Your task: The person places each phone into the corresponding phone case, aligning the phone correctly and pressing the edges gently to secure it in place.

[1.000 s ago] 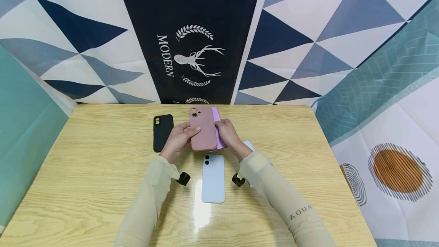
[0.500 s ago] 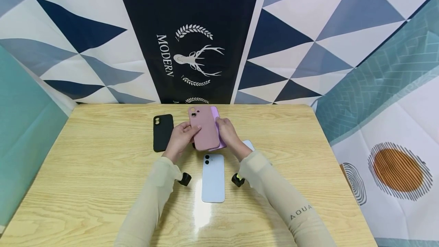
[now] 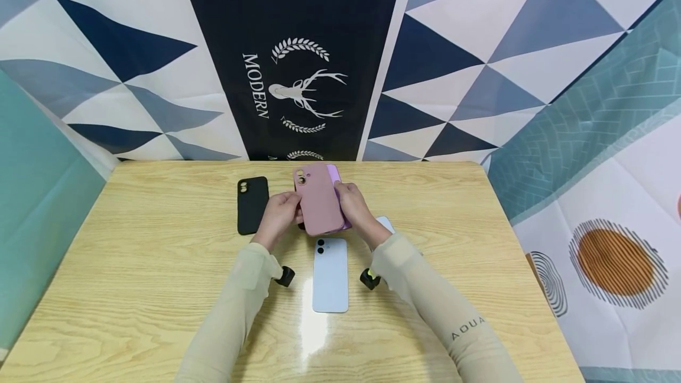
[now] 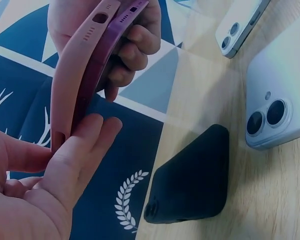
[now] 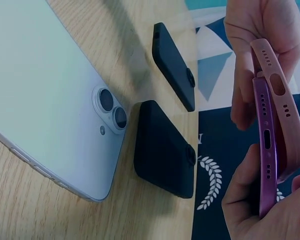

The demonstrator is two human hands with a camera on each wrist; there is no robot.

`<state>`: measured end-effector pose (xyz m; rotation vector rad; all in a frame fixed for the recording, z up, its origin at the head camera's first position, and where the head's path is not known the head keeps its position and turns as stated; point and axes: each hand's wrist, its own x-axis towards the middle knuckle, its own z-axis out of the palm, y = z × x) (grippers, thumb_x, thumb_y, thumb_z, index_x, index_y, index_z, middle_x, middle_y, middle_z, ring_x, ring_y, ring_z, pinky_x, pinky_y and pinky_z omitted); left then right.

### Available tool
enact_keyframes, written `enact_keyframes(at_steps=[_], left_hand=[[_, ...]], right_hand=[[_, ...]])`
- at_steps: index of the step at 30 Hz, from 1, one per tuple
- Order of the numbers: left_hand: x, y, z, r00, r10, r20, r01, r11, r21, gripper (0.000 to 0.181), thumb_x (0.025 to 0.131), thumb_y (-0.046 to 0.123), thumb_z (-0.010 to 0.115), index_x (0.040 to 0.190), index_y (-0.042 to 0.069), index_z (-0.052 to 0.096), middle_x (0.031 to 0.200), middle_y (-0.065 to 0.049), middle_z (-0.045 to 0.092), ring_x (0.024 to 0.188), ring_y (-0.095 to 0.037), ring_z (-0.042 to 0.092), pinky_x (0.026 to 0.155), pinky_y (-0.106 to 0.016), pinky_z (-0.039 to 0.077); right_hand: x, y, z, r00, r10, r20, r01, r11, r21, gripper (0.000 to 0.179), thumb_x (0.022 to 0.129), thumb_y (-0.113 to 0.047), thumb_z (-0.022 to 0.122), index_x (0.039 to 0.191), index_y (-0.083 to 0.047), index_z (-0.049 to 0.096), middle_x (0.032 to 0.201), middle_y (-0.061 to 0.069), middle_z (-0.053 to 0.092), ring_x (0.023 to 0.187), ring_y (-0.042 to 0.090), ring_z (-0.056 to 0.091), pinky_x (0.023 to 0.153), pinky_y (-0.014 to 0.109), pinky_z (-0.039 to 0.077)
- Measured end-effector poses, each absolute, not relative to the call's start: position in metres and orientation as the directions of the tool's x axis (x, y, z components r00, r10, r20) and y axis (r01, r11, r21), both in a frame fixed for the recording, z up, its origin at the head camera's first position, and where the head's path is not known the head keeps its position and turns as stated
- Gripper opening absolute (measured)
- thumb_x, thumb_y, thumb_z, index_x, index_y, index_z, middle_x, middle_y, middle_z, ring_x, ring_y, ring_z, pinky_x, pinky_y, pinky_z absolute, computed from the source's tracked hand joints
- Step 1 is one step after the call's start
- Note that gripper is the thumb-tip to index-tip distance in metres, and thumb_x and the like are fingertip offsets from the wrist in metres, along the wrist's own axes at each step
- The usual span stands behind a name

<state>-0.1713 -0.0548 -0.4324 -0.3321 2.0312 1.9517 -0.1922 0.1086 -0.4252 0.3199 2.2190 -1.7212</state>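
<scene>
My left hand [image 3: 279, 213] pinches the left edge of a pink phone case [image 3: 320, 203], which has camera cutouts at its top left. In my right hand [image 3: 355, 205] I grip a purple phone [image 5: 266, 155], its charging port end showing in the right wrist view. The case lies over the phone's back at a slight angle. From the head view only a strip of purple shows past its right side. The left wrist view shows my left fingers [image 4: 82, 150] at the case's edge, and a gap stands between case and phone at the port end.
A black phone case [image 3: 252, 205] lies on the wooden table [image 3: 159, 288] at left. Another black case [image 5: 162, 150] lies beneath the held things. A pale blue phone [image 3: 330, 276] rests in front of my hands, and a second pale phone [image 3: 385, 224] is partly under my right forearm.
The pink case has tilted and its lower end has shifted right over the purple phone. My left thumb has moved off the case's back to its left edge. My right hand has barely moved.
</scene>
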Motion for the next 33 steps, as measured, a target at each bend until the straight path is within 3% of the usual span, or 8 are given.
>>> enact_keyframes(at_steps=[11, 21, 33], left_hand=[[-0.173, -0.0509, -0.4343, -0.937, 0.027, -0.348, -0.348, 0.0, 0.938, 0.034, 0.101, 0.017, 0.038, 0.115, -0.005, 0.059, 0.071, 0.002, 0.059, 0.063, -0.004, 0.059, 0.062, -0.018, 0.054], [-0.1704, -0.0489, -0.4329, -0.941, 0.022, -0.338, -0.338, -0.023, 0.941, 0.035, 0.101, 0.016, 0.037, 0.116, -0.007, 0.058, 0.068, 0.003, 0.058, 0.061, -0.003, 0.057, 0.06, -0.017, 0.054], [-0.1709, -0.0447, -0.4336, -0.93, 0.047, -0.365, -0.367, -0.048, 0.929, 0.034, 0.102, 0.016, 0.038, 0.122, -0.005, 0.054, 0.074, 0.0, 0.06, 0.063, -0.004, 0.06, 0.062, -0.019, 0.055]], right_hand=[[-0.1896, 0.107, -0.4256, -0.925, -0.017, -0.38, 0.362, 0.265, -0.894, 0.052, 0.1, -0.039, 0.033, 0.133, 0.001, 0.038, 0.118, 0.016, 0.049, 0.097, 0.023, 0.05, 0.082, 0.031, 0.046], [-0.1884, 0.1035, -0.4244, -0.922, -0.024, -0.387, 0.366, 0.278, -0.888, 0.052, 0.1, -0.04, 0.033, 0.132, 0.001, 0.039, 0.116, 0.016, 0.049, 0.1, 0.024, 0.05, 0.085, 0.032, 0.045], [-0.1897, 0.1031, -0.4252, -0.916, -0.028, -0.401, 0.382, 0.246, -0.891, 0.055, 0.099, -0.041, 0.033, 0.135, 0.001, 0.036, 0.124, 0.017, 0.047, 0.112, 0.028, 0.046, 0.102, 0.041, 0.037]])
